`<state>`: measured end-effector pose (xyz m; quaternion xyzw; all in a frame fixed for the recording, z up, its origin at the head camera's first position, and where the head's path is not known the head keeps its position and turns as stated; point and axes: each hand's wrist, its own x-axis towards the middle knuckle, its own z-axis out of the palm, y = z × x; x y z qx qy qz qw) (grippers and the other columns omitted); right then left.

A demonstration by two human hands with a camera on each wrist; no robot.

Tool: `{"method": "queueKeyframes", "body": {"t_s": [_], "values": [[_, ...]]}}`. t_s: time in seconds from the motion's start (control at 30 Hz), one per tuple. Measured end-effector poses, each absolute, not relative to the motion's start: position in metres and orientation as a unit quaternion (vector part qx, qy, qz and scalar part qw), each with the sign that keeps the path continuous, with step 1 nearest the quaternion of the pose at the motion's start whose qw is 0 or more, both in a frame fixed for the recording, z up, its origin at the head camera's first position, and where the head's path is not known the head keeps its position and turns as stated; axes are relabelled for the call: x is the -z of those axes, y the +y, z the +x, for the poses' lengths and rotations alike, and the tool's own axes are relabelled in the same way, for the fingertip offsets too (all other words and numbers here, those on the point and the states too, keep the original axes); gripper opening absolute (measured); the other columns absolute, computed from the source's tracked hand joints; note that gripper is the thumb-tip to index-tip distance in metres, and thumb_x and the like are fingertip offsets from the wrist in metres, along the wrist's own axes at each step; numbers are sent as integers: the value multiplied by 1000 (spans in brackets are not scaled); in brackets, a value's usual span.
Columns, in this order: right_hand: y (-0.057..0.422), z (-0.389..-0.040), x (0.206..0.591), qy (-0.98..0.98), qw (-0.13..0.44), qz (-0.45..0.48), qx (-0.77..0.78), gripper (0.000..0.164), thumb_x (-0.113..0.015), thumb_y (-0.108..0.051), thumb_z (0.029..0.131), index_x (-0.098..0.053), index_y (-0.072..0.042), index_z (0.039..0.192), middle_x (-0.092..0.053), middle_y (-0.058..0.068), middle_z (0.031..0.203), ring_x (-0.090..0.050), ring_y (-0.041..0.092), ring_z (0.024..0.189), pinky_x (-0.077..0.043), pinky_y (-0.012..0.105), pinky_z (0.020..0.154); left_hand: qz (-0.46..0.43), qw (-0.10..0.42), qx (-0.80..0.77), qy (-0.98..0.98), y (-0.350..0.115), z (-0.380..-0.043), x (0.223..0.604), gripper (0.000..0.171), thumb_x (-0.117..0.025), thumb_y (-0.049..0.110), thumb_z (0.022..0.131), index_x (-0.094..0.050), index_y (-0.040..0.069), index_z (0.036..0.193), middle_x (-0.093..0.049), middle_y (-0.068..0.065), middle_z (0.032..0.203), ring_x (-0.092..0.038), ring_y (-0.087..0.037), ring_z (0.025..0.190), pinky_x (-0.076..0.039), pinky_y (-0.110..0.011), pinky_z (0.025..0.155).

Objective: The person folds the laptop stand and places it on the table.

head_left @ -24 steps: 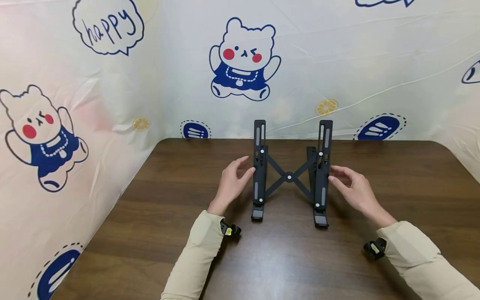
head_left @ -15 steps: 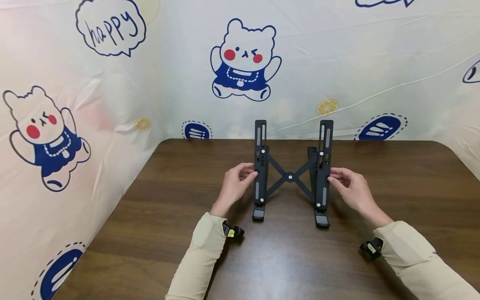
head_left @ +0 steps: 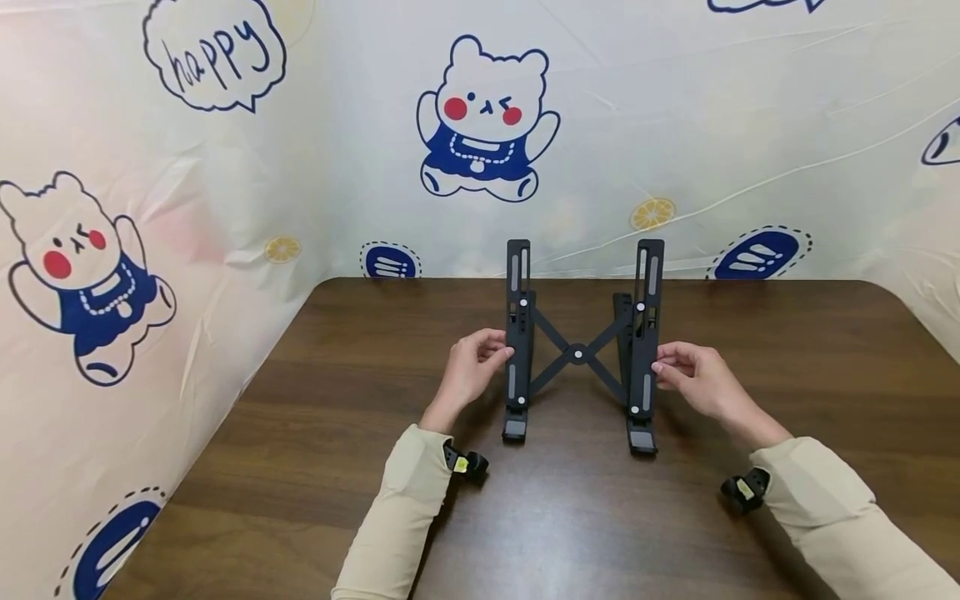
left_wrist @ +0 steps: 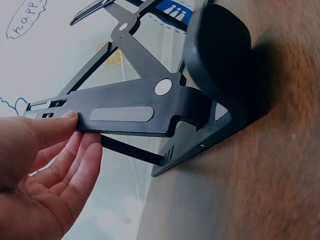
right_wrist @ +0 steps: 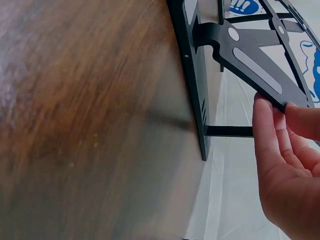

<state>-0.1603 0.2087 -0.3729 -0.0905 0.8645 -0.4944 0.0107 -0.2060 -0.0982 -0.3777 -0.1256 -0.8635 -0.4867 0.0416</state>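
Observation:
A black folding laptop stand stands unfolded on the table, its two side arms joined by an X-shaped brace. My left hand pinches the outer edge of the left arm, thumb on top and fingers beneath, as the left wrist view shows with the hand below the arm. On the other side my right hand pinches the right arm's outer edge. In the right wrist view, the thumb and fingers of that hand meet at the rim of the arm. Both front lips face me.
The brown wooden table extends on all sides of the stand. A pale printed cloth with cartoon bears hangs behind and to the left of the table. Each wrist carries a small black camera.
Both hands have closed in on the stand's side arms and slid slightly toward me; the fingers now grip the edges. The stand itself stays in place.

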Motion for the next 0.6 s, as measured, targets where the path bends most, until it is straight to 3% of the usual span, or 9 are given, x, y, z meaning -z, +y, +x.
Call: {"method": "queueKeyframes", "body": {"t_s": [0.4, 0.6], "values": [[209, -162, 373, 854, 45, -91, 511, 25, -49, -1, 89, -47, 14, 109, -57, 23, 94, -60, 14, 75, -51, 31, 68, -120, -4, 544, -830, -99, -207, 384, 25, -59, 11, 85, -58, -1, 107, -62, -13, 93, -62, -20, 79, -52, -28, 65], [208, -162, 372, 858, 48, -87, 504, 26, -49, -2, 90, -47, 12, 111, -58, 22, 93, -60, 17, 77, -51, 27, 68, -115, -9, 552, -826, -100, -210, 386, 26, -60, 11, 84, -58, 0, 108, -62, -13, 96, -62, -22, 82, -52, -29, 67]]}}
